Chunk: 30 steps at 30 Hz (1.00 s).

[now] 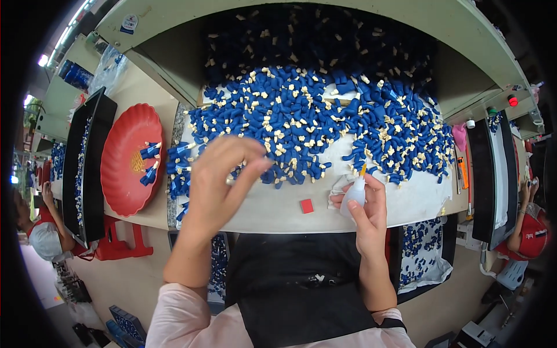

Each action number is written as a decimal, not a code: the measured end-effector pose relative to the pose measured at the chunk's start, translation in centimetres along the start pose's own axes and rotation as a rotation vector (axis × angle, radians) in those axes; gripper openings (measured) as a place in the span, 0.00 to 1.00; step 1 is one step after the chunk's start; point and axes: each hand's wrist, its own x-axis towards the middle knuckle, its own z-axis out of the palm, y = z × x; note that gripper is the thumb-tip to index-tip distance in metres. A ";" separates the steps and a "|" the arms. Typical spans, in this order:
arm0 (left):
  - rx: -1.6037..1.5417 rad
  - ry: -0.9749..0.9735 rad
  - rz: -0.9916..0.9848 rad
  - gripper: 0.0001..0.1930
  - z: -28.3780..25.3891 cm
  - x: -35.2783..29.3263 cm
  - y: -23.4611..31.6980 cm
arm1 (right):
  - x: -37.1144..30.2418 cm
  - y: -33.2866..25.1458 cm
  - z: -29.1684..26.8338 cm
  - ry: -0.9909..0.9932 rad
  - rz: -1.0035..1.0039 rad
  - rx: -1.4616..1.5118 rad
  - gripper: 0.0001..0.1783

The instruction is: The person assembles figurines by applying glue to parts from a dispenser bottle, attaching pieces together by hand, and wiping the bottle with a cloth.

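Note:
My right hand [372, 211] is closed around a small translucent squeeze bottle [354, 196]. Its narrow amber nozzle points upward. A crumpled white cloth [338, 187] shows beside the bottle, at the fingers. Over the left front of the pile, my left hand [223, 177] is raised, with thumb and fingers bent toward each other. Motion smears its fingertips, so I cannot tell whether they hold anything. The pile [278, 122] consists of many small blue moulded pieces with cream-coloured ends, spread across the white worktop. A small red square block [306, 206] lies near the front edge, between my hands.
A red scalloped bowl [125, 185] at the left holds a few blue pieces and small yellow bits. Long black trays [103, 124] stand at both sides. A pale green hood [360, 11] arches over the pile's far part. Other people work at far left and right.

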 end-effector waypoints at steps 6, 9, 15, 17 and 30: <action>0.336 -0.084 0.190 0.10 4.4 9.8 -1.1 | -0.9 -0.3 -0.1 0.026 -0.106 0.037 0.25; 0.619 -0.150 0.048 0.20 8.5 13.9 -1.3 | -1.7 -0.6 0.1 0.023 -0.124 0.025 0.25; 0.730 -0.323 -0.056 0.15 12.4 15.8 -1.3 | -2.9 -1.1 -1.0 0.019 -0.133 -0.013 0.25; 0.696 -0.220 -0.069 0.12 12.9 16.1 -2.0 | -2.9 -1.2 -1.2 0.020 -0.128 -0.010 0.26; -1.036 -0.257 -0.479 0.28 5.4 3.7 2.9 | -3.5 -1.4 -0.8 0.143 -0.032 0.185 0.21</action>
